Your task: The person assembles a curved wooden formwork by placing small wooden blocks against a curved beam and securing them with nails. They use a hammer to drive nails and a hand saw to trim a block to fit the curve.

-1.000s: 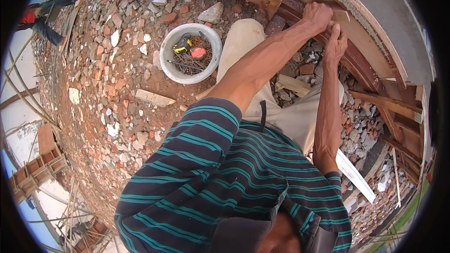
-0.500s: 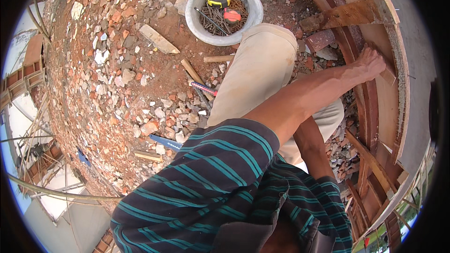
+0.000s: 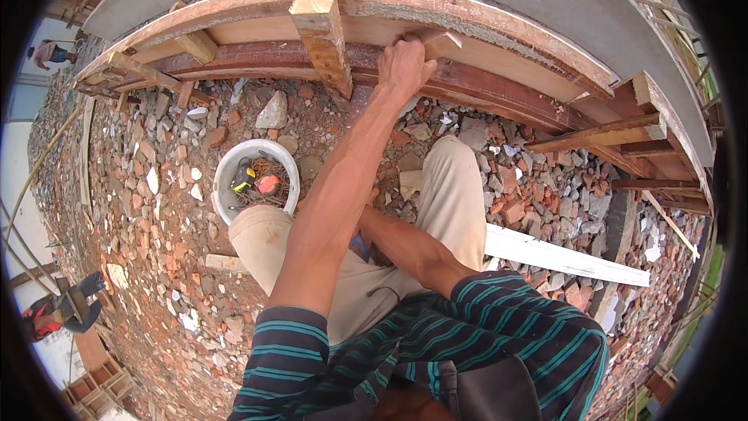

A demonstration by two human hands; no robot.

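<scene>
My left hand (image 3: 405, 70) reaches forward to the curved wooden formwork (image 3: 257, 30). Its fingers are closed around a short wood block (image 3: 442, 45), which lies against the inner face of the boards. Just left of this hand, an upright timber piece (image 3: 321, 39) spans the formwork's two rails. My right arm crosses low beneath the left forearm. Only a sliver of my right hand (image 3: 372, 198) shows, so its fingers and anything in them are hidden.
A pale bucket (image 3: 292, 179) holding nails, a yellow-black tape measure (image 3: 243, 179) and a red one (image 3: 268, 185) stands by my left knee. Broken brick covers the ground. A white board (image 3: 569, 256) lies at right. Another person (image 3: 66, 308) is at far left.
The view has swung right, so the formwork now runs across the top and the bucket sits at left. My left hand stays closed at the formwork, with the block now plainer to see.
</scene>
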